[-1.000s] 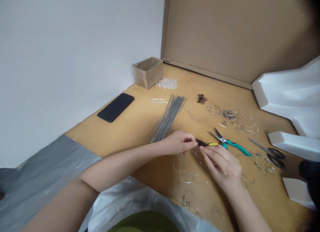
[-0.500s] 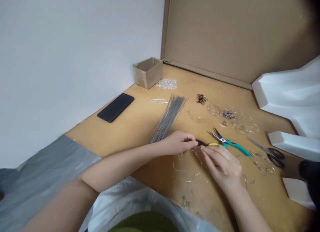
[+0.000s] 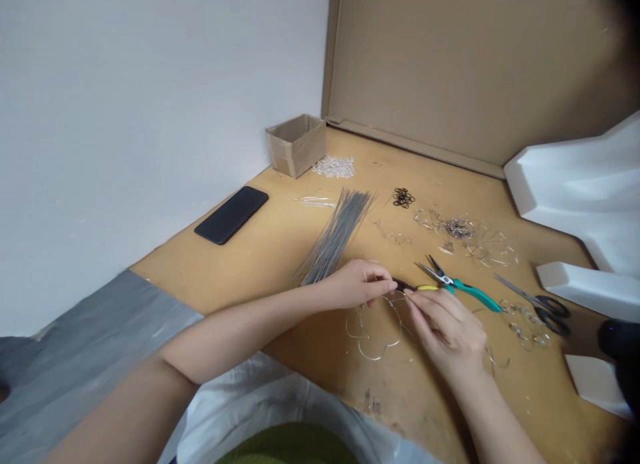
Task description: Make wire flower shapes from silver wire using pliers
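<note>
My left hand (image 3: 356, 284) is closed in a pinch on the top of a bent silver wire shape (image 3: 373, 324) held just over the wooden table (image 3: 280, 251). My right hand (image 3: 447, 331) faces it, fingers pinched on the same wire at its upper right. The wire hangs in curved loops below both hands. Just behind my fingers lie yellow-handled pliers (image 3: 417, 287) and teal-handled pliers (image 3: 460, 287), untouched.
A bundle of straight grey wires (image 3: 335, 237) fans out behind my left hand. Further back: a black phone (image 3: 231, 214), a small cardboard box (image 3: 296, 144), clear beads (image 3: 334, 166), black rings (image 3: 403, 197). Scissors (image 3: 540, 304) and white foam pieces (image 3: 580, 184) lie at right.
Both hands stayed almost in place; the wire shape between them shifted slightly, its lower loops now hanging a little higher and more to the left.
</note>
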Motion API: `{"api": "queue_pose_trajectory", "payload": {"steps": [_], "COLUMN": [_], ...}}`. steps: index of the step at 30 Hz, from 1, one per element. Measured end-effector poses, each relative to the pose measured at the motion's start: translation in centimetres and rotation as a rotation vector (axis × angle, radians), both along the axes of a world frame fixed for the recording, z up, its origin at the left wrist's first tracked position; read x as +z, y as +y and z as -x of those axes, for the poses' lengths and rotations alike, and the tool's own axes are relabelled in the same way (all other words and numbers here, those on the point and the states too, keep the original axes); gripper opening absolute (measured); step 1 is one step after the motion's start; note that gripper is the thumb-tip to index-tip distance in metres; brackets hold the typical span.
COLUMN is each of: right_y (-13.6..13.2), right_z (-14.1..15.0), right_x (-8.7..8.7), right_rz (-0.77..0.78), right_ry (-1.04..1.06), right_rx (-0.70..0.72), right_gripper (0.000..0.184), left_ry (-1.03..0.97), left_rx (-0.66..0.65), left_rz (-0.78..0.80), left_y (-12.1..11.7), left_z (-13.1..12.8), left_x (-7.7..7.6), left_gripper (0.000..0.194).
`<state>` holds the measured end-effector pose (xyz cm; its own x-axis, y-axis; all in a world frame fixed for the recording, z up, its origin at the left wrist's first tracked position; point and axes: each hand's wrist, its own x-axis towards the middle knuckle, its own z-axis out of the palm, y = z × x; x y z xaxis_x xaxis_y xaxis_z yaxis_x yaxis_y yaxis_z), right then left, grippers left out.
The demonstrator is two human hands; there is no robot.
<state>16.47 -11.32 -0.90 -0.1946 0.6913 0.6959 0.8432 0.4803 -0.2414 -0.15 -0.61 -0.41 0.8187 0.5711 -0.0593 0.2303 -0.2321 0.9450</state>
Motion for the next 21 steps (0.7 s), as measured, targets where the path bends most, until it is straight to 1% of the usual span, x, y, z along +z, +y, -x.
{"api": "queue_pose_trajectory", "payload": {"steps": [7,17,19,21], "right_y": [-0.08,-0.04,-0.12,-0.29], "right_z": [-0.03,-0.01,0.02,0.08], "right_x": [0.01,-0.02,0.06,0.25], "right_rz": [-0.01,0.001,0.001,-0.018], "right_ry": [-0.005,-0.003,0.0,0.003], "right_rx": [0.001,0.0,0.001,-0.001], "right_gripper": [0.027,0.027,0.027,0.029], "left_ry": [-0.005,-0.006,-0.001,0.001], "left_rx": [-0.006,-0.011,-0.01,-0.019], "left_rz": [0.014,-0.014,-0.004,0.04], "left_y": [-0.05,0.02,0.01,0.02], "left_z": [0.02,-0.06,-0.07,-0.06], "left_x": [-0.03,-0.16,-0.08,0.11], "left_gripper": [0.03,0.031,0.031,0.032]}}
